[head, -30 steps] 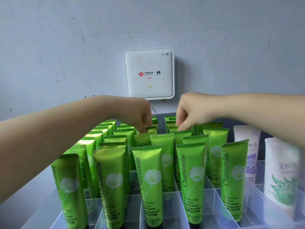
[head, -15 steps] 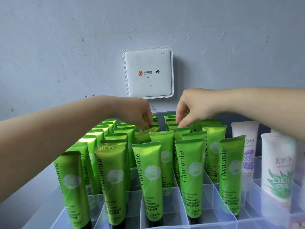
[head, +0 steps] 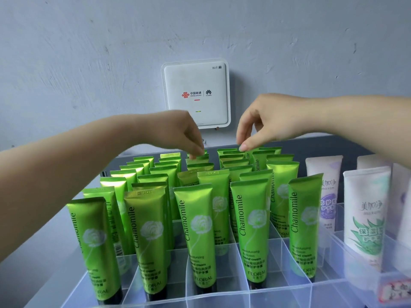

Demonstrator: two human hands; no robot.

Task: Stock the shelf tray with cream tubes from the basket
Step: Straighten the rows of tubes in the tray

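Our left hand (head: 178, 134) and right hand (head: 264, 121) hovered at the back-row green tubes (head: 231, 156), each grip narrow, fingertips barely touching tube tops; front tray (head: 222, 294) cells stood open.

Both hands now sit higher over the back rows of glossy green Chamomile cream tubes (head: 195, 236) than a second ago. The left hand (head: 178, 134), earlier buried among the tube tops, now only touches one with its fingertips. The right hand (head: 262, 123) has lifted too, its fingers loosened and just brushing a rear tube.
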